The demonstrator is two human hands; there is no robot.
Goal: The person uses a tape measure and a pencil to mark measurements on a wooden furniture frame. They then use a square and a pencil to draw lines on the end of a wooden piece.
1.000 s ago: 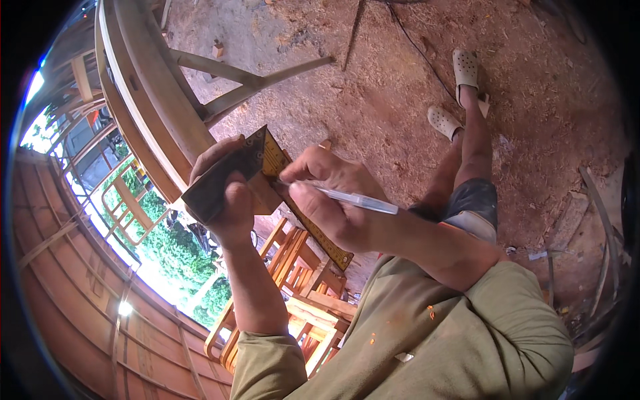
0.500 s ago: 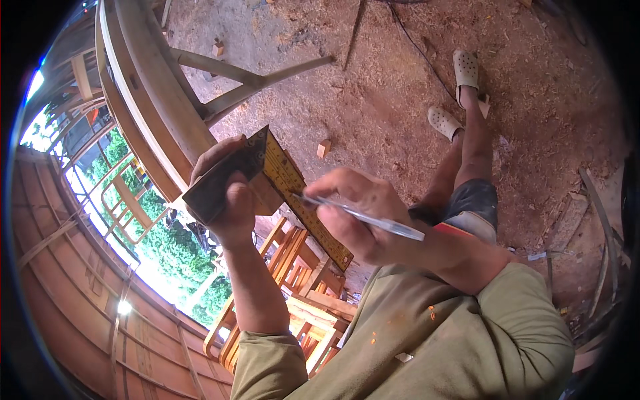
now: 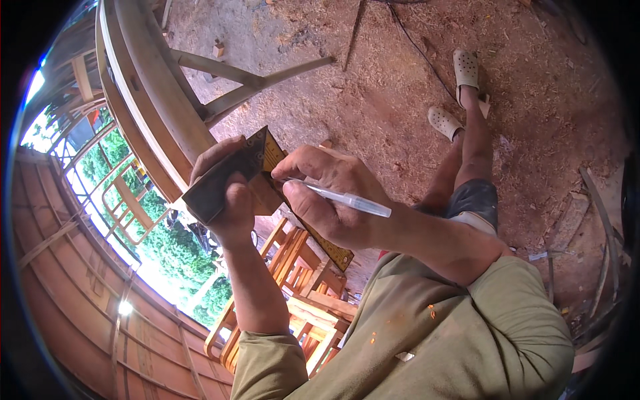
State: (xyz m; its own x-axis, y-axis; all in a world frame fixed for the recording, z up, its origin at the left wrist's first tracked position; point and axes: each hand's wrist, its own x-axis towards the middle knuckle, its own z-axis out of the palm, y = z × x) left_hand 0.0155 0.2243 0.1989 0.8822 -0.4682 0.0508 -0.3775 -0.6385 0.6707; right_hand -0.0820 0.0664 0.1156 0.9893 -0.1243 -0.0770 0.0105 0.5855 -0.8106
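I see left hand [image 3: 233, 215] clamping square [image 3: 215, 189] against wood [image 3: 265, 199]; right hand [image 3: 341, 195] pinching pen [image 3: 357, 204] near the square's yellow blade [image 3: 328, 245].

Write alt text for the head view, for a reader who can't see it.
The left hand grips a carpenter's square and a wooden piece, while the right hand holds a pale pen close to the square's yellow blade. Slatted wooden furniture and a brown floor show beyond.

left hand [image 3: 235, 217] grips a dark-handled square [image 3: 223, 177]; right hand [image 3: 337, 197] pinches a clear pen [image 3: 357, 203]
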